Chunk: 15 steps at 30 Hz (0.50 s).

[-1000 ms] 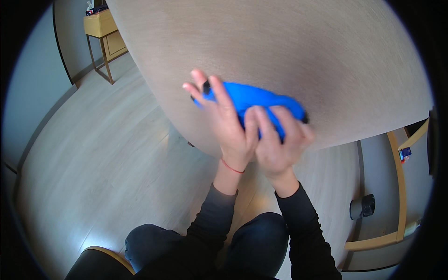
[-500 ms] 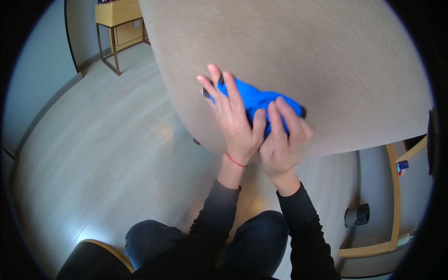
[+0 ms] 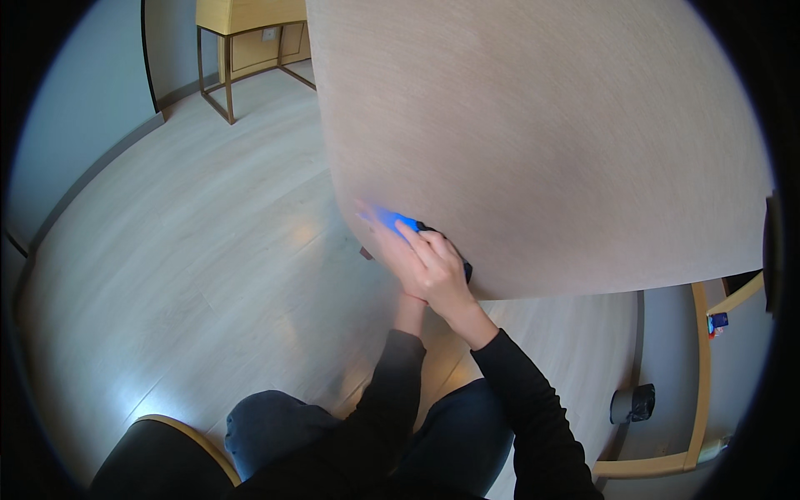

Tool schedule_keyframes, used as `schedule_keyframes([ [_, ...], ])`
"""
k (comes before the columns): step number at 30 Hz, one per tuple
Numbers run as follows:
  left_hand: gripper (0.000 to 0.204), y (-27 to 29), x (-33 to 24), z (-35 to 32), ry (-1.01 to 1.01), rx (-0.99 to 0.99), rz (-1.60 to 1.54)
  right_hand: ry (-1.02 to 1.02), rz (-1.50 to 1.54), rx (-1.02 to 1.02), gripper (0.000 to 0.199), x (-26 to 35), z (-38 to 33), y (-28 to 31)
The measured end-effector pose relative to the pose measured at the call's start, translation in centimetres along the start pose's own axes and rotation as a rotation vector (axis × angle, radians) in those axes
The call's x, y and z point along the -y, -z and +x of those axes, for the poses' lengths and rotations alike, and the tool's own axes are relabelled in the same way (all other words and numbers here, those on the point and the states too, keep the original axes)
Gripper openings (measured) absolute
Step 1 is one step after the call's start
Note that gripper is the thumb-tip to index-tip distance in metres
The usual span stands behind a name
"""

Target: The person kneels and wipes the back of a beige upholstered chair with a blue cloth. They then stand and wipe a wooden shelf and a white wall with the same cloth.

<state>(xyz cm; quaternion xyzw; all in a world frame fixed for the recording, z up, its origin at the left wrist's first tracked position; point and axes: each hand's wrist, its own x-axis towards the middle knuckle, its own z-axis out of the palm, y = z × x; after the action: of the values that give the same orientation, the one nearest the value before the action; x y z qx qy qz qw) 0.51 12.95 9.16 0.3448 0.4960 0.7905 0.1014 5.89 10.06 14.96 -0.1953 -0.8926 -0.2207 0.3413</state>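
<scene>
Blue cloth (image 3: 393,220) lies bunched at the near left edge of the round wooden surface (image 3: 542,142), mostly hidden under the person's hands, with only a bright strip and a dark bit near the rim showing. The right hand (image 3: 437,267) lies on top of it, fingers (image 3: 414,237) bent and pressed down over the fabric, so it covers the cloth; whether they close around it I cannot tell. The left hand (image 3: 385,243) is just beside and partly under the right one, blurred, its fingers stretched along the cloth toward the surface's edge; how far they curl cannot be told. Both forearms wear dark sleeves (image 3: 517,392). Below, the person's knees in dark trousers (image 3: 275,429) show over pale wood flooring (image 3: 183,250). A wooden side table (image 3: 242,33) stands well apart at the upper left, and a small dark bin (image 3: 632,403) sits at the lower right.
</scene>
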Motion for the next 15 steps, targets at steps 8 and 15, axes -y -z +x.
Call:
schedule_keyframes([
  [8,0.071,-0.6,-8.6,8.0,-0.428,0.058,-0.014,-0.021,-0.233,-0.369,0.027,-1.4,6.4,5.5],
  [15,0.064,0.3,-4.1,12.4,-0.297,-0.024,-0.004,-0.040,-0.179,-0.213,0.037,0.0,9.7,0.0],
])
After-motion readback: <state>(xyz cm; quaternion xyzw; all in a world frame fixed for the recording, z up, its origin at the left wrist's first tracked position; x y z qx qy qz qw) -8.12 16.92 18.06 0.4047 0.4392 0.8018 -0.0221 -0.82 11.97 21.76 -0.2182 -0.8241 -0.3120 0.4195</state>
